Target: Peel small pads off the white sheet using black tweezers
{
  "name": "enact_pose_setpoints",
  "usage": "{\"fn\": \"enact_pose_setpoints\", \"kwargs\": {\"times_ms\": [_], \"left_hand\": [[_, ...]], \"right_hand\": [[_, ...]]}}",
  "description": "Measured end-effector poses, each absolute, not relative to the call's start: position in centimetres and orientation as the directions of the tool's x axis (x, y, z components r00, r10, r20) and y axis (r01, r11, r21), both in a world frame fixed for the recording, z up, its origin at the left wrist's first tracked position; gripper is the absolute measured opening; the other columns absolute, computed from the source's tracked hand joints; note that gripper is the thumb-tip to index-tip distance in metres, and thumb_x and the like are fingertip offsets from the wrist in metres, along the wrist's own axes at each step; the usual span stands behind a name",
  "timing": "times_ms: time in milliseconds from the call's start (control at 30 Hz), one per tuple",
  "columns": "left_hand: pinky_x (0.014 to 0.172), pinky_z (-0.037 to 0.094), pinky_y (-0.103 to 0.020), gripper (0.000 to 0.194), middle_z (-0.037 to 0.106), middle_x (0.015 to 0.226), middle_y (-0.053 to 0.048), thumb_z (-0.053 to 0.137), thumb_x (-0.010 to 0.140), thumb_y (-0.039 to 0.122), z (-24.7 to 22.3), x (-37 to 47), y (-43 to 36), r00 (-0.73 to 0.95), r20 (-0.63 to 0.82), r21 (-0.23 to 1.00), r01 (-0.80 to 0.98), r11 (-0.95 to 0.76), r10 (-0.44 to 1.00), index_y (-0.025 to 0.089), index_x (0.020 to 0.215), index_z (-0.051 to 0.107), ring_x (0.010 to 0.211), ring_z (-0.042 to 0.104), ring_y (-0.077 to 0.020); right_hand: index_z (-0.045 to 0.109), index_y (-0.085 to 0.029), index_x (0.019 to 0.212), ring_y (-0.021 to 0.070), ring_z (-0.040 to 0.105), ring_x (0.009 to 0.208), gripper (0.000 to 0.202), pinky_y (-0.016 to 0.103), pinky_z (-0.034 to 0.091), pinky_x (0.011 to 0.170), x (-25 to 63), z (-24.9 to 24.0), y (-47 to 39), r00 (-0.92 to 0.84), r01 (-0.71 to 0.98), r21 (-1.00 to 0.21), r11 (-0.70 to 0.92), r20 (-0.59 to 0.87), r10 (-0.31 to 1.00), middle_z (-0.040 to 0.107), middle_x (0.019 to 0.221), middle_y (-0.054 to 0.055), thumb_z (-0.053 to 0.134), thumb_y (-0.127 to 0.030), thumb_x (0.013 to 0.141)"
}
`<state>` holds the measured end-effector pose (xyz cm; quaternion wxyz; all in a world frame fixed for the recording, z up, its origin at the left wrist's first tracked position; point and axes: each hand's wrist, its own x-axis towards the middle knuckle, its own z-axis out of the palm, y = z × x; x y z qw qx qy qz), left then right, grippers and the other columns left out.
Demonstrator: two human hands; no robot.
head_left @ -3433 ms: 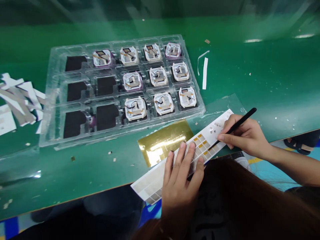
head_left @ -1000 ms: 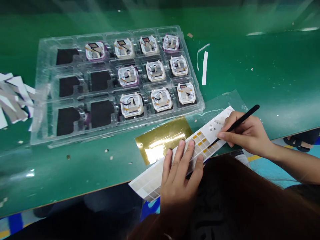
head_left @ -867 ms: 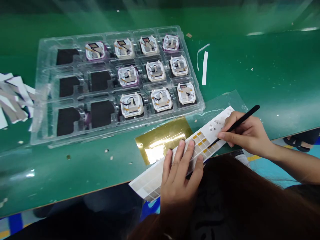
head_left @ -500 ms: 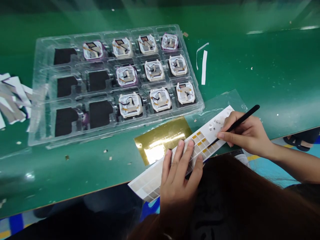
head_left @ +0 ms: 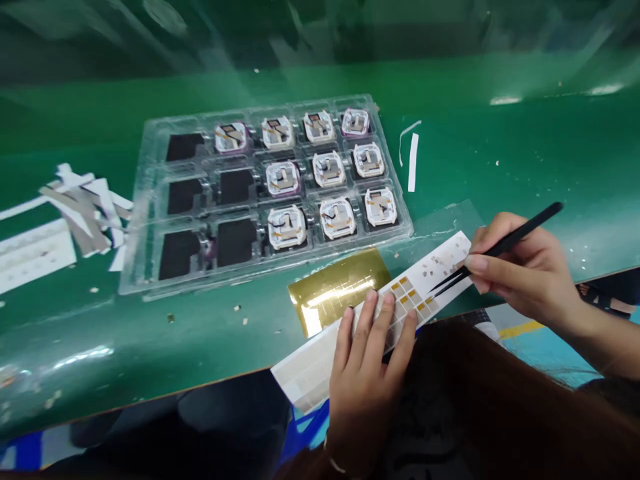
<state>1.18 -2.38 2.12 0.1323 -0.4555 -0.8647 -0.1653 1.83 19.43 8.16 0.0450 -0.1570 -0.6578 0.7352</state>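
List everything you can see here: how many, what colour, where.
Table: one, green, beneath everything
Tray: one, clear, centre-left
Square frames: ten, mostly white, in tray
Gold sheet: one, shiny, before tray
Gridded sheet: one, white-grey, under left hand
Gold pieces: several, on gridded sheet
Paper strips: many, white and grey, left
Lone strip: one, white, right of tray
Tweezers: one, black, in right hand
Left hand: one, bare, on gridded sheet
Right hand: one, bare, right

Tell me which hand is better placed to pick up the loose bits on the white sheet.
Likely the right hand: it holds the black tweezers, tips spread near the loose bits. The left hand rests fingers-down on the white sheet, without a tool.
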Motion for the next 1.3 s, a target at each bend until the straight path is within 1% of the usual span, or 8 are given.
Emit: {"fn": "enact_pose_setpoints", "kwargs": {"times_ms": [67, 167, 300, 500, 700, 933, 1100, 1300], "left_hand": [[0.102, 0.038, -0.053, 0.038, 0.053, 0.128, -0.017, 0.057, 0.083, 0.013, 2.0, 1.2, -2.7, -0.529, 0.37, 0.159, 0.846, 0.508, 0.764, 0.018, 0.12, 0.055, 0.128, 0.039, -0.0336], [0.103, 0.036, -0.051, 0.035, 0.054, 0.128, -0.014, 0.046, 0.088, 0.013, 1.8, 1.4, -3.0, -0.516, 0.379, 0.176, 0.855, 0.488, 0.768, 0.017, 0.121, 0.055, 0.128, 0.039, -0.0323], [0.106, 0.033, -0.048, 0.033, 0.06, 0.122, -0.011, 0.036, 0.092, 0.012, 1.9, 1.4, -3.4, -0.507, 0.493, 0.246, 0.861, 0.446, 0.707, 0.013, 0.114, 0.06, 0.126, 0.043, -0.0292], [0.107, 0.033, -0.049, 0.029, 0.061, 0.12, -0.01, 0.04, 0.09, 0.011, 2.5, 1.0, -3.9, -0.464, 0.482, 0.24, 0.886, 0.398, 0.743, 0.014, 0.11, 0.061, 0.125, 0.045, -0.0277], [0.099, 0.039, -0.056, 0.026, 0.055, 0.127, -0.013, 0.044, 0.086, 0.01, 1.8, 0.5, -3.7, -0.488, 0.424, 0.188, 0.871, 0.453, 0.763, 0.019, 0.104, 0.061, 0.128, 0.04, -0.0316], [0.095, 0.042, -0.058, 0.027, 0.059, 0.122, -0.014, 0.044, 0.083, 0.004, 1.3, 0.4, -3.2, -0.481, 0.493, 0.182, 0.872, 0.454, 0.725, 0.019, 0.099, 0.061, 0.123, 0.046, -0.0317], [0.1, 0.039, -0.055, 0.028, 0.057, 0.125, -0.011, 0.043, 0.085, 0.006, 1.2, 0.7, -3.1, -0.517, 0.479, 0.21, 0.852, 0.48, 0.709, 0.02, 0.101, 0.061, 0.126, 0.044, -0.0284], [0.097, 0.042, -0.056, 0.028, 0.057, 0.125, -0.011, 0.042, 0.084, 0.005, 1.3, 0.7, -3.1, -0.505, 0.489, 0.195, 0.858, 0.475, 0.711, 0.019, 0.098, 0.062, 0.125, 0.044, -0.0301]], "right_hand": [[0.055, -0.02, 0.072, 0.008, 0.051, 0.046, 0.023, 0.02, 0.034, 0.037, 1.3, 8.5, 19.4, -0.947, 0.096, -0.99, -0.1, -0.122, 0.298, 0.058, 0.059, -0.004, 0.077, -0.024, 0.07], [0.054, -0.018, 0.069, 0.0083, 0.053, 0.045, 0.028, 0.019, 0.037, 0.039, 0.1, 7.7, 19.2, -0.963, 0.107, -0.992, -0.063, -0.119, 0.243, 0.056, 0.053, -0.005, 0.081, -0.025, 0.065], [0.053, -0.017, 0.068, 0.0073, 0.051, 0.041, 0.03, 0.019, 0.036, 0.038, -1.1, 6.1, 19.0, -0.964, 0.147, -0.987, -0.064, -0.157, 0.214, 0.056, 0.05, -0.005, 0.081, -0.029, 0.064], [0.052, -0.017, 0.068, 0.0066, 0.05, 0.04, 0.031, 0.018, 0.034, 0.036, -1.1, 5.5, 18.8, -0.959, 0.183, -0.982, -0.058, -0.191, 0.209, 0.055, 0.049, -0.006, 0.08, -0.029, 0.063], [0.053, -0.017, 0.067, 0.008, 0.051, 0.041, 0.031, 0.019, 0.034, 0.037, -1.0, 5.0, 18.9, -0.947, 0.205, -0.978, -0.046, -0.21, 0.243, 0.056, 0.048, -0.005, 0.079, -0.032, 0.062], [0.053, -0.017, 0.069, 0.0069, 0.046, 0.037, 0.031, 0.019, 0.031, 0.035, -1.1, 5.1, 18.9, -0.938, 0.245, -0.968, -0.05, -0.25, 0.242, 0.056, 0.045, -0.004, 0.079, -0.032, 0.062], [0.053, -0.017, 0.068, 0.0075, 0.046, 0.036, 0.033, 0.02, 0.031, 0.035, -1.2, 5.1, 18.9, -0.939, 0.236, -0.971, -0.035, -0.237, 0.248, 0.056, 0.045, -0.004, 0.079, -0.037, 0.061], [0.054, -0.017, 0.068, 0.0082, 0.047, 0.037, 0.031, 0.02, 0.032, 0.035, -1.3, 5.0, 18.9, -0.932, 0.272, -0.962, -0.014, -0.267, 0.244, 0.056, 0.044, -0.004, 0.079, -0.035, 0.06]]}}
